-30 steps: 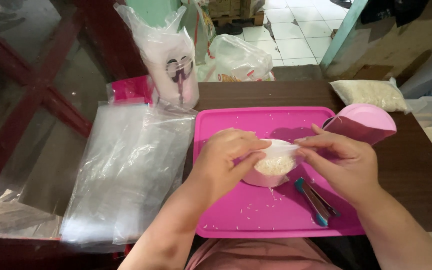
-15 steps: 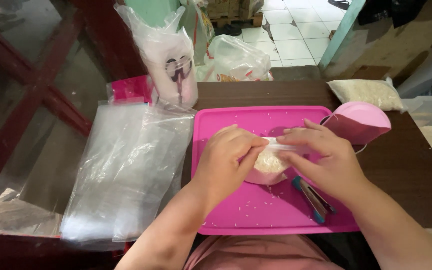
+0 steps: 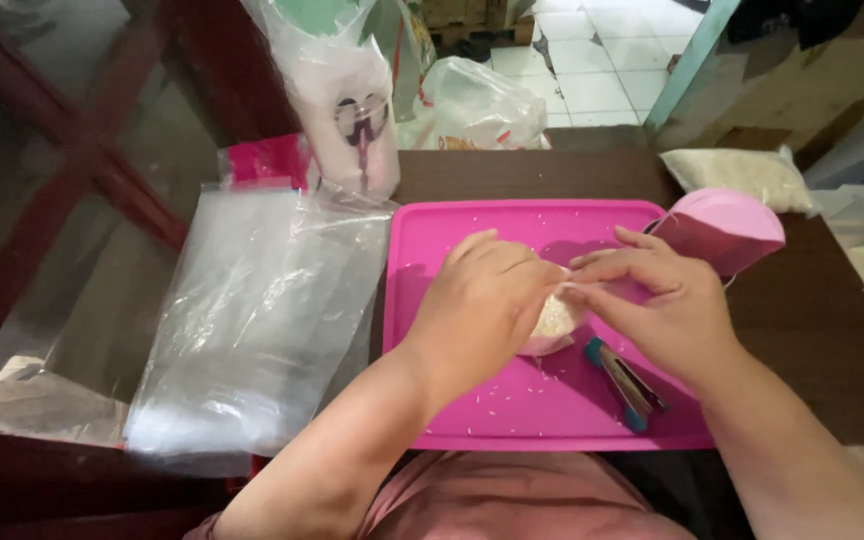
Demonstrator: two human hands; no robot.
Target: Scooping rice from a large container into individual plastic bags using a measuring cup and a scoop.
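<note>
Your two hands pinch a small rice packet over the pink tray.

At far left, a stack of clear bags (image 3: 252, 320) lies flat on the table, just beside the tray (image 3: 512, 420). Behind it stands a hanging plastic bag (image 3: 337, 90) with pale contents. Your left hand (image 3: 482, 300) curls closed over the packet (image 3: 555, 322) at the tray's middle, fingers gripping its top. Your right hand (image 3: 657, 300) meets it from the other side, fingertips pinched shut on the same packet. Loose grains dot the tray. A blue stapler (image 3: 624, 382) lies on the tray below your right hand. A pink scoop (image 3: 722, 228) rests at the tray's right edge; a rice bag (image 3: 742, 172) sits behind it.
</note>
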